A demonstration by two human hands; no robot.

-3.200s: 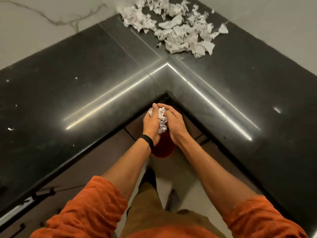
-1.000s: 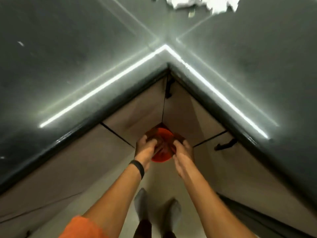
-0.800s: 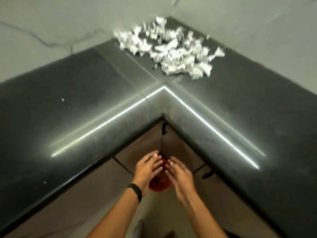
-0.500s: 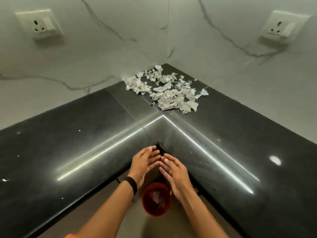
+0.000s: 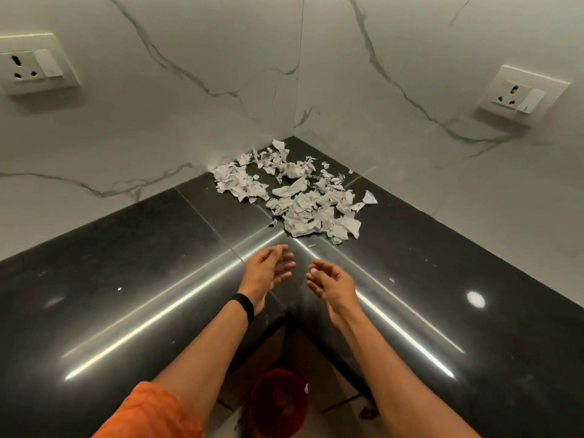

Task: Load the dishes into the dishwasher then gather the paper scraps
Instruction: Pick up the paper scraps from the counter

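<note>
A heap of torn white paper scraps (image 5: pixel 297 197) lies in the far corner of the black L-shaped countertop (image 5: pixel 142 279). My left hand (image 5: pixel 268 271) and my right hand (image 5: pixel 330 284) hover side by side above the counter's inner corner, a short way in front of the heap. Both are empty, palms turned inward, fingers loosely extended. A red bin (image 5: pixel 279 403) stands on the floor below, between my forearms, with a few scraps faintly visible inside.
Marble-patterned walls meet behind the heap. A wall socket (image 5: pixel 34 66) sits at the upper left and another socket (image 5: pixel 521 96) at the upper right. Cabinet fronts (image 5: pixel 319 371) run under the counter edge beside the bin.
Both hands dropped a wad of scraps into the red bin, then rose from it and moved forward over the counter toward the heap. My view lifted from the floor to the walls.
</note>
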